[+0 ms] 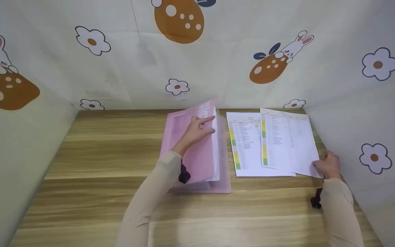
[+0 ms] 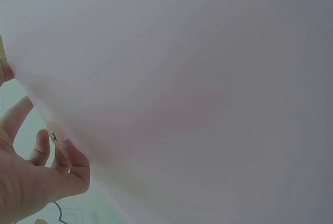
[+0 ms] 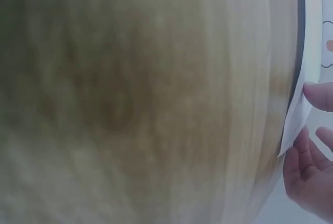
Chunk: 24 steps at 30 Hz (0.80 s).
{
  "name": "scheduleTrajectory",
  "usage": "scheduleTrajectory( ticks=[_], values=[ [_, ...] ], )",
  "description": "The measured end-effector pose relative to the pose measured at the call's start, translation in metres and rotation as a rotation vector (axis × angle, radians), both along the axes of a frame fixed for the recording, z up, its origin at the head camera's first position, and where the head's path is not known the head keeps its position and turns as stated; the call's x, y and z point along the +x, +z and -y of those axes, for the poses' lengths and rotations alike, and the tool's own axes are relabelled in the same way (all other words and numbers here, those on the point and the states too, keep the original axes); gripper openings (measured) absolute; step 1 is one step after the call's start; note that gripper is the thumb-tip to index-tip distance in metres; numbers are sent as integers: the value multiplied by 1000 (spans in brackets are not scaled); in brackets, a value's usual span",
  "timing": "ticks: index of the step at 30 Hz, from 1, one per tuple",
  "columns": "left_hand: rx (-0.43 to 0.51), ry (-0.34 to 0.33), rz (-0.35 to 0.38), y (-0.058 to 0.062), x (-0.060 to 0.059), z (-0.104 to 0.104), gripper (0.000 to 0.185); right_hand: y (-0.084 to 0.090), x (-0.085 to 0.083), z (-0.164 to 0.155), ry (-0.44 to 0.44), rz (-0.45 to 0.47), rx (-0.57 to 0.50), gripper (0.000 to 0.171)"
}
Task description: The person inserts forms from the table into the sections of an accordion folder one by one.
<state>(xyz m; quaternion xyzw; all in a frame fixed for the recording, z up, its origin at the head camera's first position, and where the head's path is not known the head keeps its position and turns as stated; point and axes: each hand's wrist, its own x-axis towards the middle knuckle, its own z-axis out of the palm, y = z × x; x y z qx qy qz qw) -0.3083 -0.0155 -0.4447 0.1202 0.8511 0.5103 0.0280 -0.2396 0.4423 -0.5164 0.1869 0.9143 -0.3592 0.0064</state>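
Left hand (image 1: 197, 130) props pink folder (image 1: 197, 151) open; right hand (image 1: 327, 165) pinches top printed sheet (image 1: 288, 140).
Folder lies mid-table (image 1: 98, 161), cover lifted by fingers pinching its edge, pockets exposed; sheet's near corner is nipped between thumb and fingers, overlapping second sheet (image 1: 247, 144) beside folder.

A wooden counter (image 1: 98, 164) with pale and darker grain bands runs between cream walls (image 1: 218, 68) printed with white flowers (image 1: 92, 41), rabbits (image 1: 295, 44) and brown spotted eggs (image 1: 178, 19). The walls enclose the counter on three sides.
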Motion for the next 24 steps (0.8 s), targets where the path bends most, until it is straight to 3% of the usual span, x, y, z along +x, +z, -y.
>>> scheduleTrajectory(
  ticks=[10,16,19,24],
  values=[
    [-9,-1,-14,-1,0,0,47,3,-2,-1,97,83,-196,73],
    [4,-3,3,-1,0,0,49,8,-3,-2,178,49,-212,62],
    [6,-3,10,-1,0,0,49,11,-4,-2,158,53,-238,58],
    [9,1,15,-1,0,-1,48,12,-6,-1,48,102,-372,63]
  ],
)
